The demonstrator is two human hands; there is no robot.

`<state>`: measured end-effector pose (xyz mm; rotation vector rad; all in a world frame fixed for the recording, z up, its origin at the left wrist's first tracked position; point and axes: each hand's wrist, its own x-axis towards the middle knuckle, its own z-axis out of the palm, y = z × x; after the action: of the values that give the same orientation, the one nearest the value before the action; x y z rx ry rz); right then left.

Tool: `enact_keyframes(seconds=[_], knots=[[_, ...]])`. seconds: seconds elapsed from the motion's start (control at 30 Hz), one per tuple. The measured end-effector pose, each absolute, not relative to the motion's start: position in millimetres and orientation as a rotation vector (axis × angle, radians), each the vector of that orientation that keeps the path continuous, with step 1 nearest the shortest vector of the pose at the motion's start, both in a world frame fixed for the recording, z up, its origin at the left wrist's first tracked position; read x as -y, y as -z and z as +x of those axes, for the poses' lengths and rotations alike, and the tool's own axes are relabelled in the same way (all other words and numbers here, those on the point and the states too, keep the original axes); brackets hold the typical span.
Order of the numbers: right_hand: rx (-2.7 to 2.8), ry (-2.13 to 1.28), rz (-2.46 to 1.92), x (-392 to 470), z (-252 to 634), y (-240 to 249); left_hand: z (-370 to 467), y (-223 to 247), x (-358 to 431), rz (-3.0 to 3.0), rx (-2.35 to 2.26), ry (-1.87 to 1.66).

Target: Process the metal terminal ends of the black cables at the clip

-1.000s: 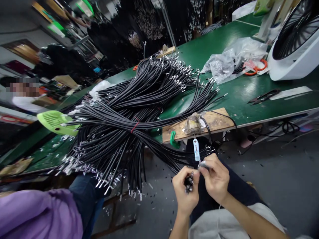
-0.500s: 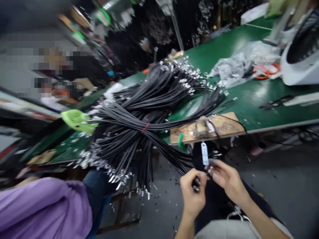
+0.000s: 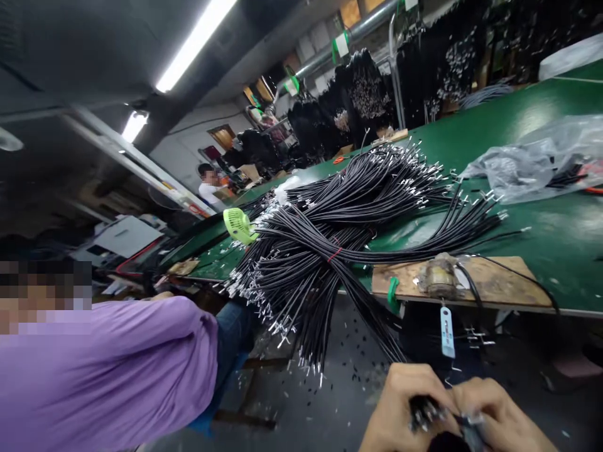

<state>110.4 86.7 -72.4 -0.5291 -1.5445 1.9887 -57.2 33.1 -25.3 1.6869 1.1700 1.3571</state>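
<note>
My left hand [image 3: 398, 398] is wrapped round a bundle of black cables [image 3: 372, 314], whose metal-tipped ends poke out of the fist. Close against it, my right hand [image 3: 502, 417] is closed in a pinch at those ends; what its fingers hold is blurred and partly hidden. The cables run up to a large pile of black cables [image 3: 301, 263] on the table edge, where a red tie [image 3: 335, 251] crosses them. Just above my hands, a pale blue tag-like strip [image 3: 447, 333] hangs from a small motor-like device [image 3: 439, 277] on a wooden board [image 3: 513, 276].
The green table [image 3: 532, 103] carries a clear plastic bag [image 3: 522, 166] and a small green fan [image 3: 239, 225]. A person in a purple top [image 3: 155, 358] sits at my left; another person [image 3: 210, 188] is farther back. Black cables hang on racks [image 3: 362, 88] behind.
My view has tilted up and swung left, so more of the ceiling and the neighbour shows. My hands appear lower in the picture and closer together.
</note>
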Motion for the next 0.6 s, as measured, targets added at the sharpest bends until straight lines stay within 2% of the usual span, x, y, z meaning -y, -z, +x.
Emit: enact_keyframes(seconds=[0.1, 0.2, 0.3, 0.47, 0.6], knots=[[1.165, -2.334, -0.657, -84, 95, 66, -55, 31, -34, 1.636, -1.231, -1.462], [1.176, -2.384, -0.72, -98, 88, 57, -52, 38, -32, 1.635, -1.299, -1.439], [1.297, -2.241, -0.823, -121, 89, 48, -51, 40, -31, 1.565, -1.383, -1.431], [1.385, -1.819, -0.891, -145, 85, 32, -52, 43, -32, 1.478, -1.32, -1.569], [1.412, -1.806, -0.732, -147, 74, 29, -55, 53, -36, 1.383, -1.284, -1.672]])
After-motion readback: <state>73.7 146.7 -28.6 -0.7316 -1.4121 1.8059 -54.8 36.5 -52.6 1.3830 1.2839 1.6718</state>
